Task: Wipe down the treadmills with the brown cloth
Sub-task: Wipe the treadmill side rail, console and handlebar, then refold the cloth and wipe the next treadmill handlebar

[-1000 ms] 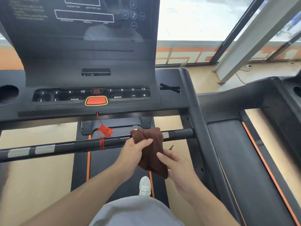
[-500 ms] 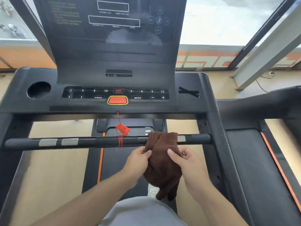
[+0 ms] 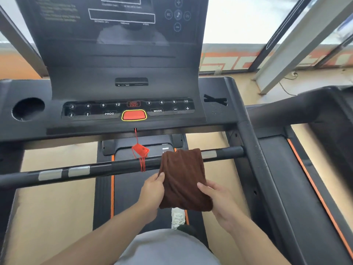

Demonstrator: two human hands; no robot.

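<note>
I stand on a black treadmill whose console fills the upper view. The folded brown cloth hangs in front of the black crossbar, its top edge level with the bar and hiding part of it. My left hand pinches the cloth's left edge between thumb and fingers. My right hand holds its lower right side, thumb on top and fingers underneath. The cloth is spread flat between the two hands.
A red safety clip on a cord hangs from the console and loops round the bar. A cup hole sits at the console's left. A second treadmill stands to the right. My white shoe rests on the belt.
The cloth, bunched and hanging in a lump before, is now spread into a flat folded rectangle between my hands. The view has swung left and closer to the console.
</note>
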